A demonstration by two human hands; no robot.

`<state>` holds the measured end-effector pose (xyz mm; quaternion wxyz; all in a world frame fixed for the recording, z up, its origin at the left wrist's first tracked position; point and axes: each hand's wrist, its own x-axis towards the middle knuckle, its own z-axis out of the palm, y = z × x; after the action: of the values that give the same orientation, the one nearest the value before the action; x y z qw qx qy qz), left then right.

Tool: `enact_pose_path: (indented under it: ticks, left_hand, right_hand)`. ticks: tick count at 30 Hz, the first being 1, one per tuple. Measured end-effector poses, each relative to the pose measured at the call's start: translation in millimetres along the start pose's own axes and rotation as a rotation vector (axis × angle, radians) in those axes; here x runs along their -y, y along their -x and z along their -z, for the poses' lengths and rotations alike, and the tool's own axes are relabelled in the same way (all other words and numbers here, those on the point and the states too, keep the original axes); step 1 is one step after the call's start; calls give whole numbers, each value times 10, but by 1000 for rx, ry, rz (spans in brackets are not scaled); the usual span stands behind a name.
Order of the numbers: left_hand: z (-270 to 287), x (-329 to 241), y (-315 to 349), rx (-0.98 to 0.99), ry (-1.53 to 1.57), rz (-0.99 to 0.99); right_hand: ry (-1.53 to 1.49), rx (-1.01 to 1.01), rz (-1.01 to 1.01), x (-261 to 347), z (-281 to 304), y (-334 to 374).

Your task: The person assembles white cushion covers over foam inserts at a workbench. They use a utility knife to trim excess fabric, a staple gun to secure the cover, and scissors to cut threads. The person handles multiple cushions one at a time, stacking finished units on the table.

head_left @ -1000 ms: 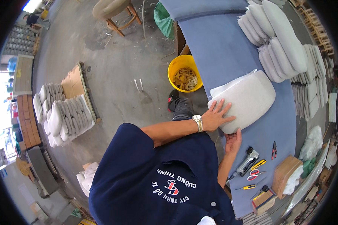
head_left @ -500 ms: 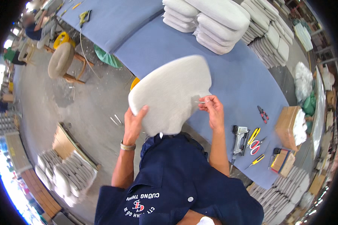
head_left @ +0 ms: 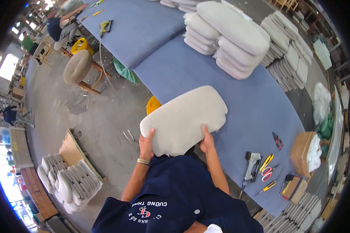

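Note:
A light grey upholstered cushion pad [head_left: 184, 116] with one rounded end is held up in front of my body, over the near edge of the blue-covered table [head_left: 171, 72]. My left hand [head_left: 146, 145] grips its lower left edge, thumb on the top face and fingers hidden underneath. At the lower right edge my right hand [head_left: 207, 140] closes on the same pad, its thumb also on top. Along the pad's right end and near edge the outline is uneven. On the table to the right lie a staple gun [head_left: 252, 167], red-handled scissors [head_left: 266, 173] and a yellow utility knife [head_left: 266, 161].
Stacked grey pads [head_left: 237, 42] stand at the table's far side. Pliers [head_left: 277, 140], a yellow screwdriver [head_left: 267, 187] and a cardboard box [head_left: 301, 153] with white stuffing sit at right. Left on the floor are a round-seated stool [head_left: 78, 66] and more pads [head_left: 76, 180]. People work far left.
My right hand has shifted from pinching at the pad's right side to gripping its lower edge. The pad has moved lower in view and turned slightly; my left hand keeps hold.

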<state>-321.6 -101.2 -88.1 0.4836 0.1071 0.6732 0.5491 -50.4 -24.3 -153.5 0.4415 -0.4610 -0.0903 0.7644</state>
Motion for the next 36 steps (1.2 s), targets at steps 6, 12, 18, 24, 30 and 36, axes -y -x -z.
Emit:
enact_pose_path:
  ticks: [6,12,18,24,30,36]
  left_hand:
    - [297,-110,-496,-59,34,-12]
    - [512,-992,-1386,8,425,-130]
    - [423,-2796,-2740,72,382,-198]
    - [532,-2604,-4759,224,67,-156]
    - [142,-1331,-3799,584,-40,35]
    - [-427,-581,-1971,885,-371,317]
  right_hand:
    - [249,16,202,8,-706,-155]
    - [432,322,498,550,-2532,-315]
    - [1001,307,648,508,-3207,-349]
    - [1516,-181,362,-429,-1946,60]
    - [987,-1140,93,-2069,-586,1388]
    - [204,-1164,-51,-3434,-617,1794]
